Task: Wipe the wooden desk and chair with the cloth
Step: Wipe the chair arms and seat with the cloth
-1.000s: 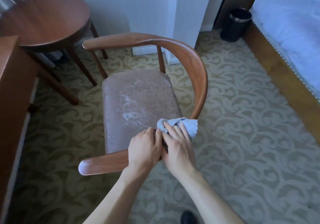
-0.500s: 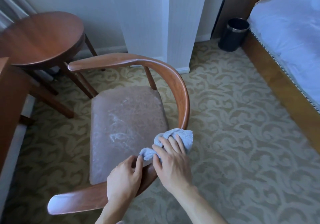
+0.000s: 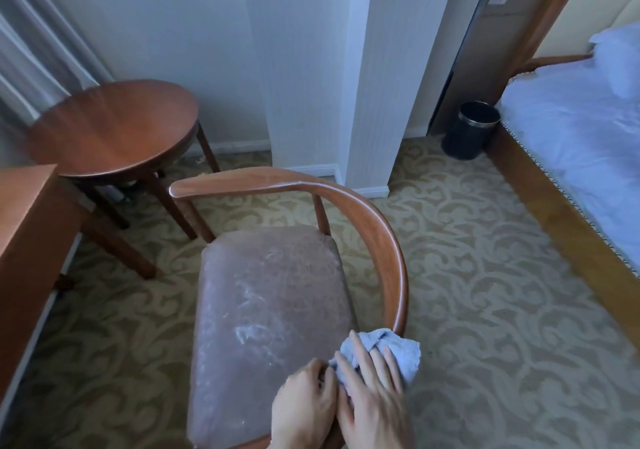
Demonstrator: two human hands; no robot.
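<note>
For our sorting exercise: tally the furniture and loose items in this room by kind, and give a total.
Wooden armchair: 1
Round side table: 1
Wooden desk: 1
Bed: 1
Black waste bin: 1
Blue cloth: 1
Total: 6

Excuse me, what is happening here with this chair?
A person is wiping the curved wooden armrest of the chair with a light blue cloth. The right hand presses the cloth onto the rail, and the left hand rests beside it, touching the cloth's edge. The seat shows whitish smears.
</note>
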